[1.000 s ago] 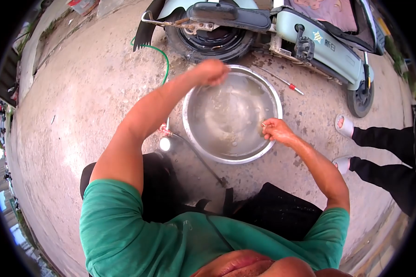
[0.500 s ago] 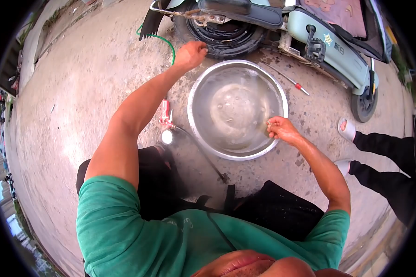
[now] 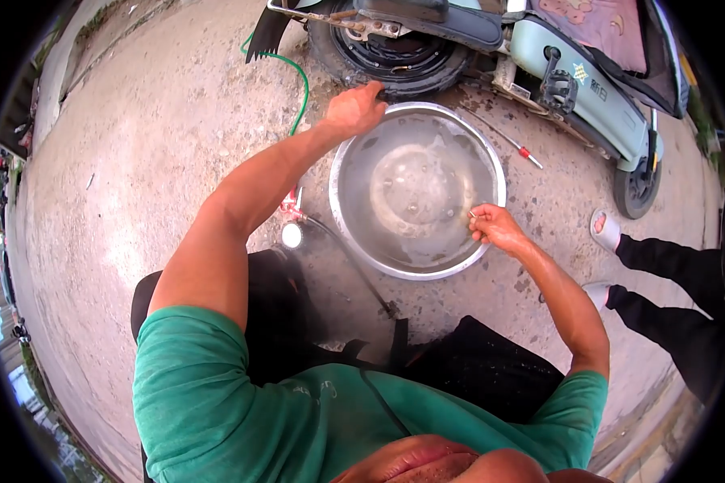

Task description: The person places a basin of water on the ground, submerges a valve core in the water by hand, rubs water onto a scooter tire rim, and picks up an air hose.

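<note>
1. Concrete ground, outdoors; runs beneath both grips, damp-looking patches near the right one.
2. Green hose, thin, curved; left of and beyond the left grip.
3. Tool with red handle and white dial, dark hose attached; nearer the body than the left grip, partly behind the forearm.
4. Left grip: fingers curled, by the basin's far-left rim; whether clamped on anything, or touching rim or tyre, cannot be told.
5. Scooter wheel, black-tyred; just beyond the left grip.
6. Metal basin, round, wide, seemingly holding cloudy water; between the two grips. Judged stiff, weighty if filled, slippery when wet; best taken by opposite sides of the rim.
7. Small pale piece, too small to identify; at the right grip's fingertips, over the basin's right side. Judged light, easily dropped from wet fingers; a fingertip pinch suits.
8. Right grip: thumb and finger together, apparently pinching item 7.
9. Metal rod, red-collared; on the ground beyond the right grip.
10. Pale-blue scooter; farther beyond, rightward.
11. Another person's legs, pale slippers; right of the right grip.
</note>
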`<state>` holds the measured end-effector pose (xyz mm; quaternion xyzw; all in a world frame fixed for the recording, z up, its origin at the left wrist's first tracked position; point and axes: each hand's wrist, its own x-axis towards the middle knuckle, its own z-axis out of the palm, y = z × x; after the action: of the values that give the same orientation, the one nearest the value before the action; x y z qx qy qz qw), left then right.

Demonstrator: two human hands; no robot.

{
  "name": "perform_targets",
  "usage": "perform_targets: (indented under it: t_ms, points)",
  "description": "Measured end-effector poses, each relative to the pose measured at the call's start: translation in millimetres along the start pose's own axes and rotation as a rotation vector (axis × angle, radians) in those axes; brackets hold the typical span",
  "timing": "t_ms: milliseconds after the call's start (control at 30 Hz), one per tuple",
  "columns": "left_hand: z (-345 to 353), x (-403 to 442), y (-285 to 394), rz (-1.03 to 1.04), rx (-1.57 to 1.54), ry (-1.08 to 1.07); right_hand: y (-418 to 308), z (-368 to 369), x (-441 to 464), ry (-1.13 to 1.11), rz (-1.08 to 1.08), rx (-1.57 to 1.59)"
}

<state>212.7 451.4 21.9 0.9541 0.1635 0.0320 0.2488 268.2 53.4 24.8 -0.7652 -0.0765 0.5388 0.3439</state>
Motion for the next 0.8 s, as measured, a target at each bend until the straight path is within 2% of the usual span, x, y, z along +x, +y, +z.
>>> perform_targets:
  t_ms: [200,300,500,800]
  points:
    - [-5,-4,8,-0.026,0.011,-0.038,1,-1,3,-0.006,0.007,-0.012]
    - [-4,1,5,-0.006,0.079,0.031,1,-2,2,-0.009,0.004,0.003]
    - [-21,11,21,-0.050,0.135,-0.213,2,-1,4,-0.012,0.002,0.020]
    - [-27,19,29,-0.076,0.222,-0.255,1,-1,6,-0.009,0.013,0.009]
